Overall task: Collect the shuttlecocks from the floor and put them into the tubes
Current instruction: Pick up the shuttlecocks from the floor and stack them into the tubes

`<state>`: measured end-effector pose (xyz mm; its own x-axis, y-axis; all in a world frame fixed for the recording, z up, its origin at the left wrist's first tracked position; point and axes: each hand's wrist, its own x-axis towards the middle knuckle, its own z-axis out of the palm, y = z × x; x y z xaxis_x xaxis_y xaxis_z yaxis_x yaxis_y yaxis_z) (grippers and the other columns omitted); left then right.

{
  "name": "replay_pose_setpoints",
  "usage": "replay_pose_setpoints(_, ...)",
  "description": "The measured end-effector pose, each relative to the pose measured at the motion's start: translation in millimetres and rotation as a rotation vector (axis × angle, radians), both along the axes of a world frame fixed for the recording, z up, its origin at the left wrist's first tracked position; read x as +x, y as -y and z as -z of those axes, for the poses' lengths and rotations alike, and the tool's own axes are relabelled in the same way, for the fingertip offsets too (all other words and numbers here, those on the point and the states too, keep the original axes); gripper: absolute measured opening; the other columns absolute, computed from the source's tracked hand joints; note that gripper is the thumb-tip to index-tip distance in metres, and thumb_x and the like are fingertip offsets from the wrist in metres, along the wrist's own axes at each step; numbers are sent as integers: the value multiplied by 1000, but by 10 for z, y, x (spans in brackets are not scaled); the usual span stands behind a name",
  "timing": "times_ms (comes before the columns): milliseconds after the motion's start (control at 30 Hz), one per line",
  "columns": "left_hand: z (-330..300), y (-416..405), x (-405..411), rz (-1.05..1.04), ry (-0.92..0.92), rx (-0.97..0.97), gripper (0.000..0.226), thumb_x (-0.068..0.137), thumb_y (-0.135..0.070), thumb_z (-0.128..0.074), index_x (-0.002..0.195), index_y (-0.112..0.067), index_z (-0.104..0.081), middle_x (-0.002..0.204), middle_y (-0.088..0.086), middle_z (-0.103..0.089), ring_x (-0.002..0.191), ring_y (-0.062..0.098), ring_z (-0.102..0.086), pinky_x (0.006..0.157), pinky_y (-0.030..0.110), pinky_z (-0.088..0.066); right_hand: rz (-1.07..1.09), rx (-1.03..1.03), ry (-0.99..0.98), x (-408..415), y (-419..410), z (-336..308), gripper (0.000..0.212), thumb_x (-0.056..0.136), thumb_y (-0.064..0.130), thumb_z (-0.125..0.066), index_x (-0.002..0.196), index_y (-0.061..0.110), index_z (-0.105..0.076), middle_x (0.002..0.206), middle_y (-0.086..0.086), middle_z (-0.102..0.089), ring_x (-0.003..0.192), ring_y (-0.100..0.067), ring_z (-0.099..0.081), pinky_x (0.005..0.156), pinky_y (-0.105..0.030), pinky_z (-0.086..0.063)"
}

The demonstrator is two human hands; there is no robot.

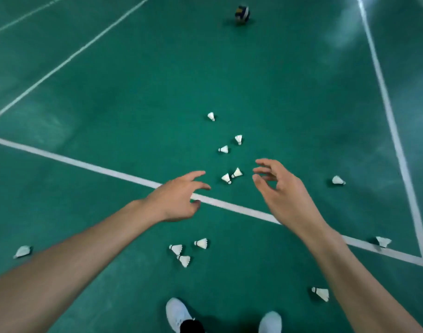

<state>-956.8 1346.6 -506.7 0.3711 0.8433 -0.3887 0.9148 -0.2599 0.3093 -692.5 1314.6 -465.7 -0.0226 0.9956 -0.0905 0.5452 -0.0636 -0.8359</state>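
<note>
Both arms reach forward over a green court floor (133, 104) marked with white lines (85, 163). The left hand (179, 198) hangs above the wide white line with its fingers loosely spread and holds nothing. The right hand (277, 188) is just across from it, palm turned inward, fingers relaxed and slightly bent, also holding nothing.

Between the two hands, on the floor beyond the line, lie two shuttlecocks (231, 175) touching each other at their bases. Farther off, a second pair (230, 144) sits close together, and a single shuttlecock (211, 116) lies beyond them. To the right of the right hand, well apart, one more shuttlecock (338, 180) rests on its side.

On the near side of the line, a group of three shuttlecocks (185, 251) lies below the left hand. Another shuttlecock (321, 293) lies near the right forearm, one (383, 241) rests on the white line near the court corner, and one (23, 251) lies at the far left beside the left forearm.

At the bottom edge, two white shoes (178, 313) stand on the floor. Far away at the top, a dark blue and yellow ball (242, 13) sits on the court. No tube shows in this view.
</note>
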Motion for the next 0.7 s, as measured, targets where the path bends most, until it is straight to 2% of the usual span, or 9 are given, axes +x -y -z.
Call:
replay_pose_setpoints(100, 1170, -92, -181, -47, 44, -119, 58, 92, -29, -61, 147, -40, -46, 165, -16, -22, 143, 11, -39, 117, 25, -31, -76, -48, 74, -99, -271, 1035, 36, 102, 30, -56, 137, 35, -52, 118, 20, -67, 109, -3, -61, 77, -21, -50)
replay_pose_setpoints(167, 2135, -72, -363, -73, -5, -207, 59, 93, -28, -60, 149, -36, -44, 161, -10, -35, 142, 14, -41, 118, 26, -30, -242, -74, 185, -201, -423, 1963, 35, 99, 22, -55, 132, 35, -58, 121, 17, -67, 106, -9, -64, 84, -29, -51)
replay_pose_setpoints(233, 3102, -26, -577, -53, -147, -304, 57, 95, -33, -57, 150, -34, -44, 156, -5, -44, 139, 19, -46, 114, 32, -37, -432, -122, 321, -312, -612, 2921, 34, 98, 20, -55, 129, 32, -63, 130, 11, -64, 109, -15, -63, 95, -31, -48)
replay_pose_setpoints(333, 4384, 76, -885, 30, -410, -437, 50, 95, -30, -51, 145, -29, -50, 149, -1, -49, 133, 24, -51, 104, 37, -47, -675, -202, 585, -514, -957, 4273, 31, 97, 17, -52, 123, 25, -67, 147, -1, -50, 127, -25, -55, 108, -36, -42)
replay_pose_setpoints(433, 5586, 199, -1095, 141, -541, -501, 42, 93, -16, -47, 133, -22, -58, 139, 1, -55, 123, 26, -57, 96, 41, -52, -916, -113, 927, -842, -1152, 5586, 29, 92, 13, -50, 115, 21, -65, 139, -8, -44, 114, -33, -57, 91, -44, -51)
replay_pose_setpoints(533, 6517, 363, -1163, 287, -607, -531, 50, 92, -9, -45, 139, -27, -50, 133, 1, -58, 119, 27, -59, 90, 42, -54, -1277, -9, 1145, -1226, -1038, 6797, 28, 92, 11, -53, 115, 18, -67, 140, -11, -41, 107, -30, -56, 81, -42, -53)
replay_pose_setpoints(567, 6817, 427, -1166, 342, -619, -530, 56, 93, -8, -44, 144, -30, -44, 129, 2, -58, 117, 29, -59, 88, 43, -55, -1368, 48, 1189, -1329, -986, 7216, 28, 94, 13, -54, 118, 19, -67, 149, -12, -34, 111, -30, -55, 83, -42, -53)
replay_pose_setpoints(633, 7187, 489, -1110, 470, -630, -519, 66, 95, -5, -44, 152, -35, -30, 113, 4, -58, 110, 31, -61, 81, 42, -54, -1470, 123, 1251, -1460, -931, 7783, 32, 99, 17, -53, 127, 27, -64, 168, -12, -3, 122, -33, -50, 85, -43, -52)
replay_pose_setpoints(700, 7546, 542, -1052, 595, -661, -481, 72, 99, -7, -42, 157, -39, -17, 114, 5, -58, 107, 33, -62, 73, 38, -48, -1470, 150, 1297, -1566, -904, 8223, 37, 101, 19, -53, 132, 38, -60, 167, -6, 29, 128, -34, -43, 79, -41, -47)
